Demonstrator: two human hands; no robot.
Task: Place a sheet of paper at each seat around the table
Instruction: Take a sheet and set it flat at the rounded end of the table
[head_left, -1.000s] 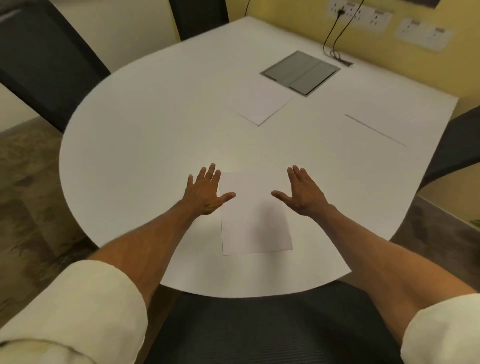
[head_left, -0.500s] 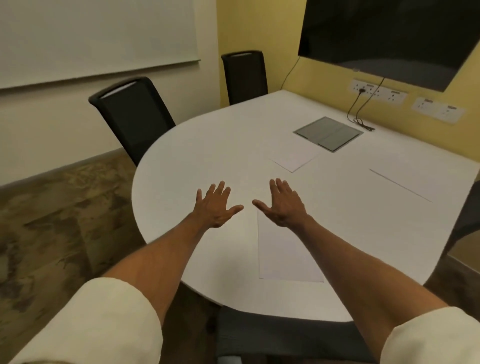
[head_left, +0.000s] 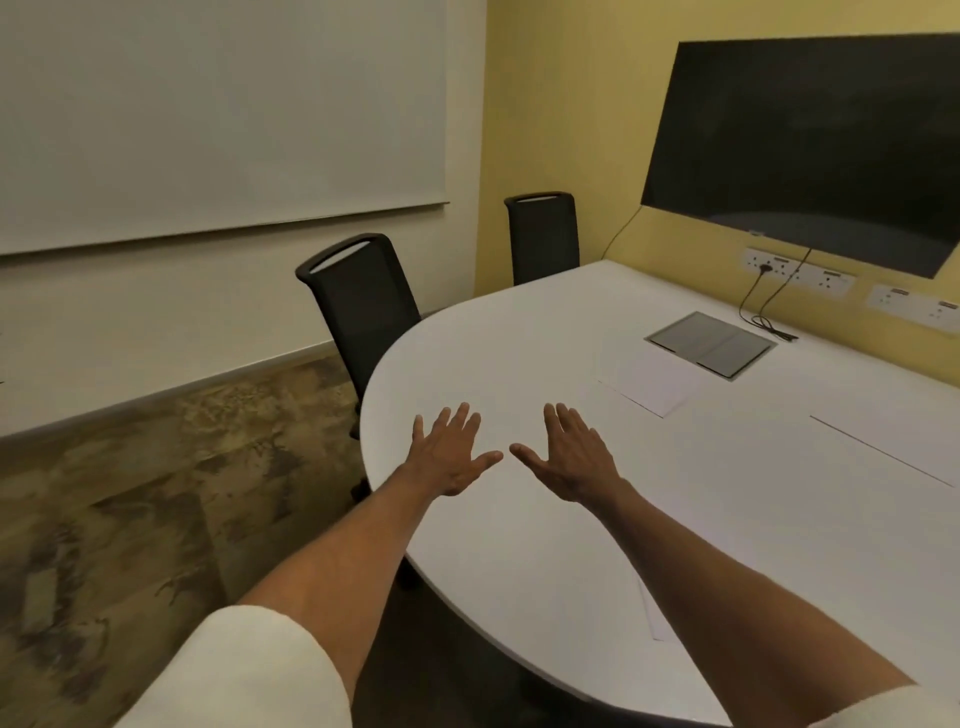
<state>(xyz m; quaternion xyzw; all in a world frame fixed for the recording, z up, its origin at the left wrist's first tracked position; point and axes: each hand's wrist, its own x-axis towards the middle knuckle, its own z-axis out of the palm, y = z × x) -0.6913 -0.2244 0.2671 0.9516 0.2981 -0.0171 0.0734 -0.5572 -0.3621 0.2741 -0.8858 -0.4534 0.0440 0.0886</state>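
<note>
We see a white board (head_left: 208, 114) on the pale wall (head_left: 156, 322), a dark screen (head_left: 800, 140) on the yellow wall (head_left: 571, 104), sockets (head_left: 800, 271) beneath it with a black cable (head_left: 768, 326) plugged in, a grey hatch (head_left: 710, 344), and patterned flooring (head_left: 130, 493).

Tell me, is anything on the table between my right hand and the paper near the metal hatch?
Nothing visible: only bare tabletop lies between the right hand and that sheet of paper.

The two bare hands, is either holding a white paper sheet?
No, the left hand and right hand are both spread open, holding nothing.
</note>
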